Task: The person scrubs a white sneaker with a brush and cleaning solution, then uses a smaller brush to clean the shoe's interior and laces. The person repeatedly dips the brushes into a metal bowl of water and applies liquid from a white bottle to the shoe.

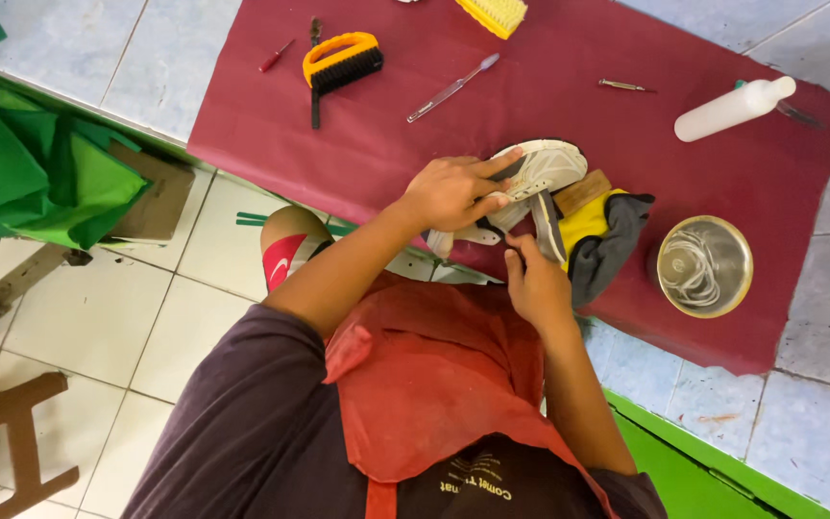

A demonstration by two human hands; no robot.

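2 hands on white shoe (538,173) | left hand (451,192) gripping | right hand (533,281) pinching

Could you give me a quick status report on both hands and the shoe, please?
Left hand on top of the white shoe, holding it. Right hand at the shoe's near edge, fingers pinched there. Shoe sole-up on maroon mat. Yellow-grey cloth beside it.

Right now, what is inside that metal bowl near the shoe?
The metal bowl holds a loose coil of whitish cord, perhaps laces, seemingly in cloudy liquid. The bowl's bottom under the coil is hidden. It stands on the maroon cloth, apart from the white shoe.
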